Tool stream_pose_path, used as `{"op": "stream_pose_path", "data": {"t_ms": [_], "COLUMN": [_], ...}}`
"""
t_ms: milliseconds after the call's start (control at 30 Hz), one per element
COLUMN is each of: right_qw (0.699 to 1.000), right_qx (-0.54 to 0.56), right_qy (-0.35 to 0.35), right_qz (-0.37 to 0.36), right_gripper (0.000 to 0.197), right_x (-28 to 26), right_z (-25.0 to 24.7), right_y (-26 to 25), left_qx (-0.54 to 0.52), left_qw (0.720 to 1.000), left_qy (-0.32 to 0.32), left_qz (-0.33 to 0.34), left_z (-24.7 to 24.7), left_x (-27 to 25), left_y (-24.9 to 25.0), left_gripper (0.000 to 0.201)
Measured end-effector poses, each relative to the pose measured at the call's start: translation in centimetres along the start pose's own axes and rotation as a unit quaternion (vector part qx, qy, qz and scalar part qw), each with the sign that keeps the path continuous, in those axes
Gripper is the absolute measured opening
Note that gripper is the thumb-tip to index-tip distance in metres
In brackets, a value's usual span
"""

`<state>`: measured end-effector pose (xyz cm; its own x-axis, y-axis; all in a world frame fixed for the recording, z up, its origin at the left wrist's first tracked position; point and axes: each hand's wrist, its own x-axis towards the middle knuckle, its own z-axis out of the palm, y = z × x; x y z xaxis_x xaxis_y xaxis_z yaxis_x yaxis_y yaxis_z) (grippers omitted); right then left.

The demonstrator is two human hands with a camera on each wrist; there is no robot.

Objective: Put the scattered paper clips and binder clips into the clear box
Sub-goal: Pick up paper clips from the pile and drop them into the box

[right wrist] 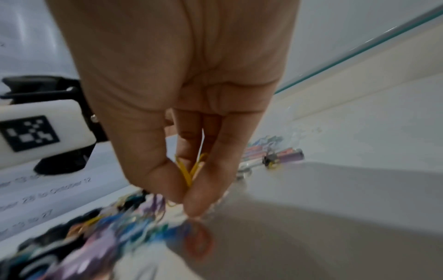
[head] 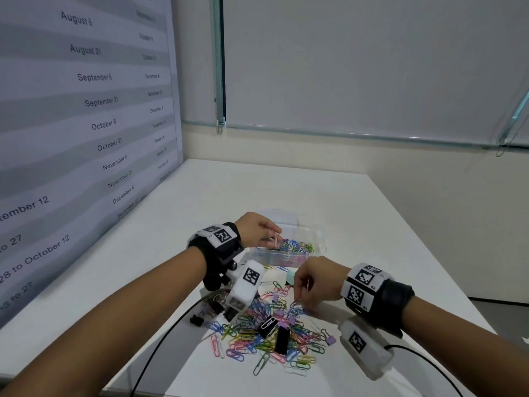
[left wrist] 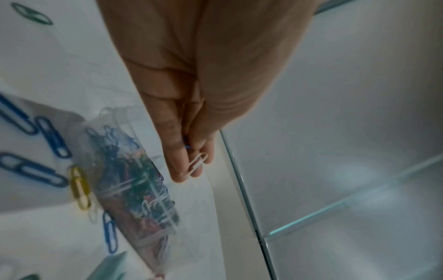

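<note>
Left hand (head: pixel 259 229) is over the clear box (head: pixel 289 253), fingertips pinching a white paper clip (left wrist: pixel 197 163). Right hand (head: pixel 316 285), nearer than the box, is above the scattered clips (head: pixel 266 336), fingertips closed on yellow paper clips (right wrist: pixel 189 170).

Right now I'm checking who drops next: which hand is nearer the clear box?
Left. The left hand hovers over the clear box, pinching a white paper clip. The right hand is at the scattered pile, in front of the box.
</note>
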<state>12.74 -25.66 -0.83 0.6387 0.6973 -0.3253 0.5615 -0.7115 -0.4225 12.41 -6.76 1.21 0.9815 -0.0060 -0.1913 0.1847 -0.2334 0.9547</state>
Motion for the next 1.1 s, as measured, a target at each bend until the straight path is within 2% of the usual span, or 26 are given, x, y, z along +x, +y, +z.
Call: {"op": "stream_pose_path", "data": {"t_ms": [100, 233, 333, 433, 500, 533, 600, 667, 733, 767, 900, 1000, 1100], "right_qw": [0.999, 0.988, 0.970, 0.960, 0.966, 0.971, 0.984, 0.996, 1.000, 1.000, 0.991, 0.990, 0.993], "right_qx": [0.038, 0.101, 0.128, 0.133, 0.098, 0.084, 0.059, 0.031, 0.011, -0.011, -0.133, -0.143, -0.120], "right_qy": [0.029, 0.117, 0.206, 0.247, 0.238, 0.222, 0.166, 0.084, 0.007, -0.015, -0.018, 0.004, 0.018], "right_qz": [0.004, 0.002, 0.002, 0.011, 0.007, 0.002, -0.004, 0.001, 0.011, 0.015, 0.013, -0.009, -0.008], "right_gripper": [0.009, 0.017, 0.022, 0.019, 0.019, 0.020, 0.021, 0.015, 0.011, 0.015, 0.056, 0.062, 0.059], "right_x": [0.3, 1.1, 2.0, 2.8, 2.8, 2.7, 2.0, 1.3, 0.6, 0.4, 0.6, 1.3, 1.8], "right_z": [-1.5, -4.0, -5.2, -5.4, -5.2, -4.9, -4.2, -3.1, -1.9, -1.4, -0.1, 0.4, 0.7], "right_y": [0.1, 0.3, 0.6, 1.0, 1.2, 1.1, 0.9, 0.5, 0.2, 0.0, -0.6, -1.4, -1.6], "left_qx": [-0.087, -0.098, -0.044, 0.037, 0.130, 0.201, 0.357, 0.473, 0.521, 0.531, 0.541, 0.512, 0.489], "left_qw": [0.996, 0.994, 0.998, 0.998, 0.990, 0.977, 0.927, 0.869, 0.838, 0.830, 0.826, 0.846, 0.862], "left_qy": [0.025, 0.032, 0.037, 0.034, -0.014, -0.047, -0.101, -0.137, -0.164, -0.170, -0.158, -0.143, -0.127], "left_qz": [-0.020, -0.044, -0.025, 0.030, 0.051, 0.055, 0.050, 0.033, 0.018, 0.017, 0.032, 0.038, 0.046], "left_z": [-0.3, -0.5, -0.3, -0.2, -0.4, -0.4, -0.1, 0.5, 1.0, 1.1, 1.9, 2.5, 2.3], "left_x": [0.5, 1.0, 0.9, 0.3, -0.5, -1.0, -1.8, -2.5, -2.8, -2.7, -2.7, -2.7, -2.7], "left_y": [0.2, 0.2, 0.2, 0.1, 0.0, -0.1, -0.4, -1.0, -1.7, -2.0, -2.3, -2.6, -3.0], "left_gripper": [0.027, 0.021, 0.026, 0.025, 0.022, 0.022, 0.025, 0.039, 0.055, 0.060, 0.060, 0.053, 0.036]}}
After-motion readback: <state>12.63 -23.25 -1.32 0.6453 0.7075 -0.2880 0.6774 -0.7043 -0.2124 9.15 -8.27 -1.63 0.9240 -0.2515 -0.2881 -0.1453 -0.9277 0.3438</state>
